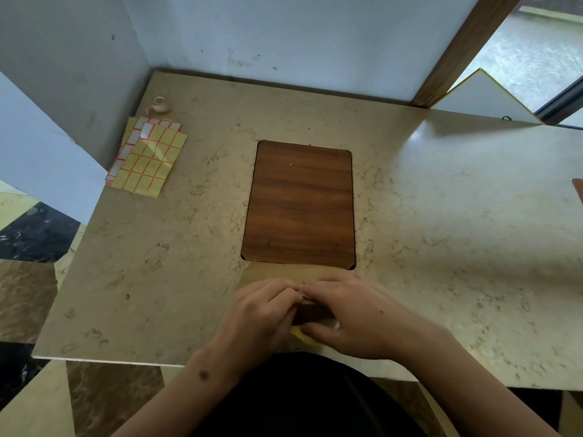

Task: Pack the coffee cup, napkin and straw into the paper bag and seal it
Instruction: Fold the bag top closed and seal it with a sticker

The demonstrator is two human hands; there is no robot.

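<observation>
A brown paper bag (pixel 312 313) stands at the table's near edge, seen from above and mostly covered by my hands. My left hand (pixel 262 313) and my right hand (pixel 356 320) meet over its folded top, fingers curled, pinching the fold. A small white label (pixel 302 290) shows between the fingertips of both hands. A yellow scrap (pixel 299 337) pokes out under my right thumb. The coffee cup, napkin and straw are not visible.
A wooden board (pixel 299 203) lies in the middle of the beige marble table (pixel 457 231). Sheets of yellow and white labels (pixel 148 159) sit at the far left, with a small tape roll (pixel 160 105) behind them. Walls close off the back and left.
</observation>
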